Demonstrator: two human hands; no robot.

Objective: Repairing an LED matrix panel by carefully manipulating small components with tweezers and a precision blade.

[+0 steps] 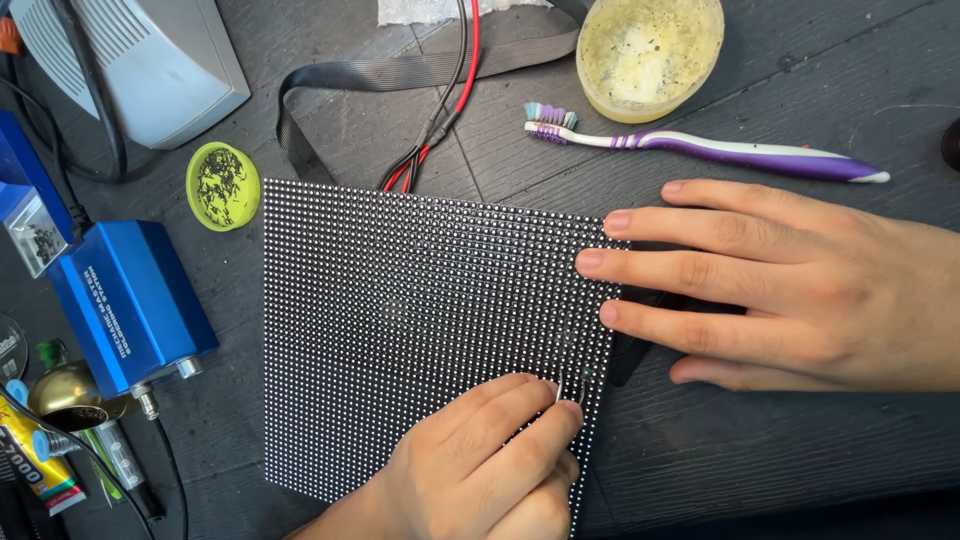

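Note:
A black LED matrix panel (400, 300) covered in rows of small white dots lies flat on the dark wooden table (760, 440). My right hand (790, 290) comes in from the right and rests palm down, its fingertips pressing on the panel's right edge. Coming from the bottom edge, my left hand (480, 470) pinches thin metal tweezers (572, 390). Their tips touch the panel near its lower right corner. A dark object lies under my right hand's fingers, mostly hidden.
Behind the panel lie a purple and white toothbrush (700, 148), a round yellowish tub (650, 52), a grey ribbon cable (400, 75) and red and black wires (440, 120). At the left are a green lid (222, 186) holding small bits, a blue metal box (130, 300), a grey device (140, 60) and a glue tube (35, 460).

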